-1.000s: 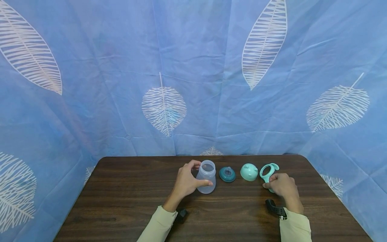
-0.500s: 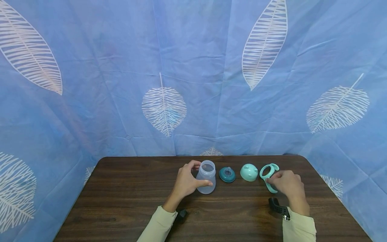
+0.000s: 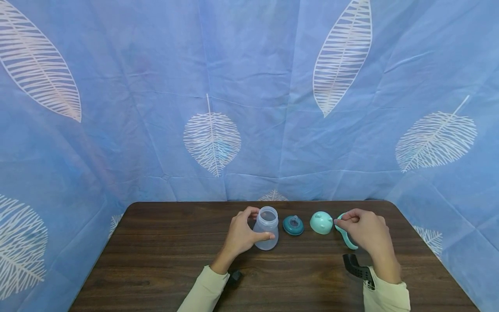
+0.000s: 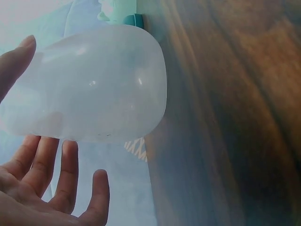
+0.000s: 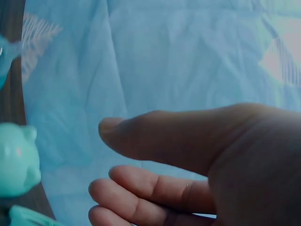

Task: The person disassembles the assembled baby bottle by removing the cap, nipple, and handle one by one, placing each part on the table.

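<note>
In the head view a translucent baby bottle (image 3: 267, 232) stands upright without a top. My left hand (image 3: 242, 232) holds it from the left side, thumb in front and fingers behind; the left wrist view shows fingertips against the bottle wall. A teal bottle collar with a clear nipple (image 3: 293, 225) sits right of the bottle, then a mint domed cap with small ears (image 3: 321, 222). Over the mint bottle handle (image 3: 346, 238) hovers my right hand (image 3: 368, 229), hiding part of it. That hand's fingers are loosely bent with nothing between them, and the right wrist view shows the handle below.
All of this is on a dark wooden table (image 3: 175, 251), the parts in a row toward its back edge. A blue cloth with white leaf prints (image 3: 257, 130) hangs behind and at both sides. Each wrist carries a black strap mount (image 3: 358, 269).
My right hand has let go of the handle, drawn back to the right, then risen up and over it. The left hand stays on the bottle.
</note>
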`<act>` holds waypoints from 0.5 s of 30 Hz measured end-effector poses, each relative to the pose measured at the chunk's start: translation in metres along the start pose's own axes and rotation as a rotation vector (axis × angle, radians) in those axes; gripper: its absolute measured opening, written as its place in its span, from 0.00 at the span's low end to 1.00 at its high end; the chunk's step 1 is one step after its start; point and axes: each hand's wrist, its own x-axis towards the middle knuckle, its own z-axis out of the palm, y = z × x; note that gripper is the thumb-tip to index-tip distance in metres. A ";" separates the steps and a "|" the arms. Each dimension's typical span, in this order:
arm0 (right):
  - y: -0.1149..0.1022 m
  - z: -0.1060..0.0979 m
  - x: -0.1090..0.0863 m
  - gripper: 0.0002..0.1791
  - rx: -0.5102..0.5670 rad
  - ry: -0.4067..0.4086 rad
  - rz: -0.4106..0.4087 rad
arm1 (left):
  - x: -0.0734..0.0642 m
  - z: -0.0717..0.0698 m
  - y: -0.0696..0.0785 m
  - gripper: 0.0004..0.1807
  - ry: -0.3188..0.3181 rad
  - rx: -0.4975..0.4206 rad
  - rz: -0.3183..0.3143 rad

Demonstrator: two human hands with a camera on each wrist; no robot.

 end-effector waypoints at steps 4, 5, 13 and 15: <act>-0.016 0.008 -0.003 0.19 0.022 0.025 -0.077 | -0.001 0.001 0.000 0.40 0.000 0.009 0.001; -0.019 0.010 -0.004 0.19 0.023 0.024 -0.088 | -0.001 0.001 0.000 0.40 -0.001 0.014 0.001; -0.047 0.031 -0.005 0.16 0.064 -0.020 -0.189 | 0.000 0.001 0.000 0.42 -0.012 0.005 -0.014; -0.053 0.036 -0.004 0.14 0.080 -0.036 -0.226 | 0.000 0.001 0.000 0.43 -0.012 0.001 -0.003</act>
